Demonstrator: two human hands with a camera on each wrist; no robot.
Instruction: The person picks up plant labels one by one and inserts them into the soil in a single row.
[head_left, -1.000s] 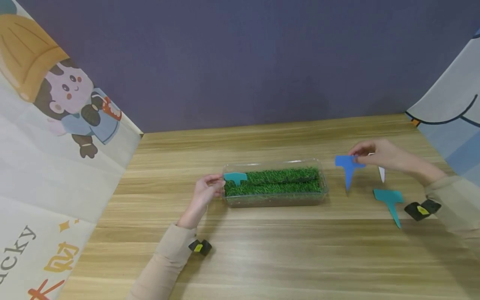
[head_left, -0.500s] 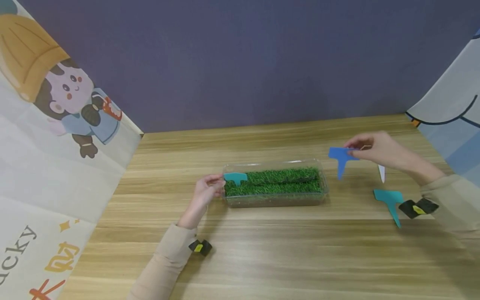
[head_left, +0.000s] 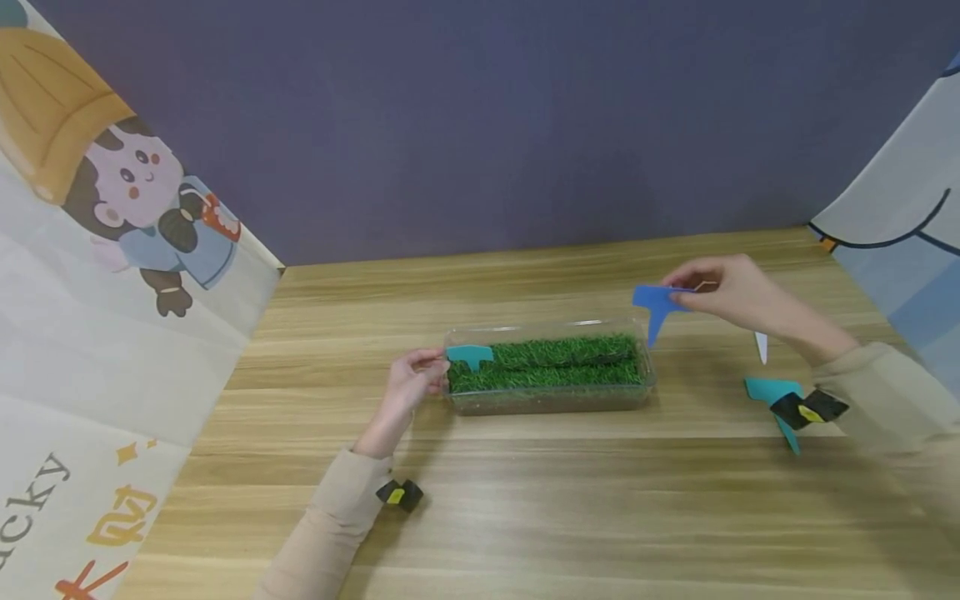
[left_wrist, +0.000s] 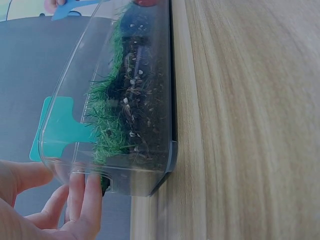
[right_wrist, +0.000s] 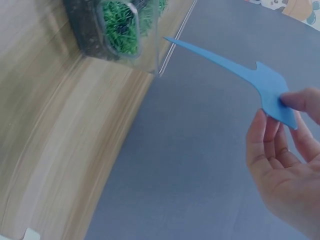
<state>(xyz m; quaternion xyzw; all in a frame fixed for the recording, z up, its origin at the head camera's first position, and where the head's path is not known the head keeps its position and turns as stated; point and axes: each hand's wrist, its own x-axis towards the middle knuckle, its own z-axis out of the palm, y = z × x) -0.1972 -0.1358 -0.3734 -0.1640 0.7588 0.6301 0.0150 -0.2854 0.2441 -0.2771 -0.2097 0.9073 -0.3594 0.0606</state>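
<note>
A T-shaped blue plant label [head_left: 656,302] is pinched at the right end of its head between the thumb and fingers of my right hand [head_left: 735,292]. Its pointed stem hangs down, overlapping the right end of a clear plastic planter box [head_left: 551,402] in the head view. Green grass [head_left: 558,375] grows over dark soil [left_wrist: 142,107] in the box. At the box's left end, my left hand [head_left: 408,385] holds the end wall, thumb at the rim corner and fingertips on the wall. Beside that hand, a teal plant label [head_left: 471,354] stands in the grass.
Another teal plant label [head_left: 767,388] lies on the wooden table [head_left: 570,508], partly covered by the right wrist's black strap piece [head_left: 810,409]. Behind it a white label [head_left: 762,347] shows under the right forearm. A dark blue wall [head_left: 510,125] rises at the back.
My right hand has moved left and slightly upward in view with the blue plant label, from right of the box to its right end. The left hand and box have stayed in place.
</note>
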